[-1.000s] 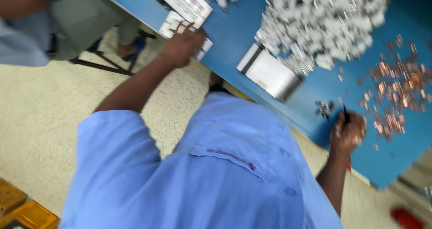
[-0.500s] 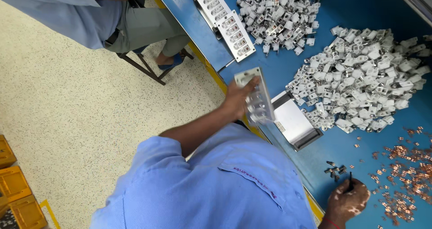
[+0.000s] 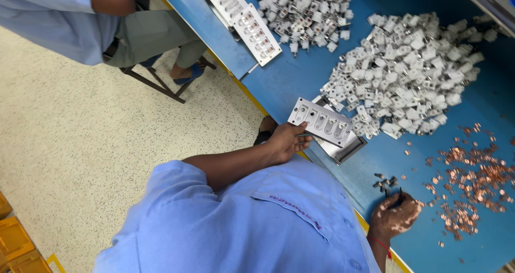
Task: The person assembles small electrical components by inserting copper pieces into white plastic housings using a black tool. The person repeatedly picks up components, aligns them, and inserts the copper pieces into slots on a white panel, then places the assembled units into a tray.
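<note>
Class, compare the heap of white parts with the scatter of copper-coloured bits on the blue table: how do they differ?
The white parts are pale, blocky and larger; the copper-coloured bits are small, reddish and shiny. The white parts lie piled in a dense heap, while the copper-coloured bits spread thinly with blue showing between. The copper-coloured bits lie nearer the right hand than the white parts. Both rest loose on the blue table.

Wearer's clothing, seen from the head camera looking down.

Light blue short-sleeved shirt [image 3: 236, 224], plain woven cloth, creased across the chest. Sleeve hem ends above the elbow on the left arm; forearm bare below it. Chest pocket with a stitched flap edge and a line of small red embroidered lettering along its top. Pale buttons run down the front placket at the lower right. Left hand [image 3: 287, 141] bare, no glove. Right hand [image 3: 394, 219] bare, with a thin red thread band around the wrist.
</note>
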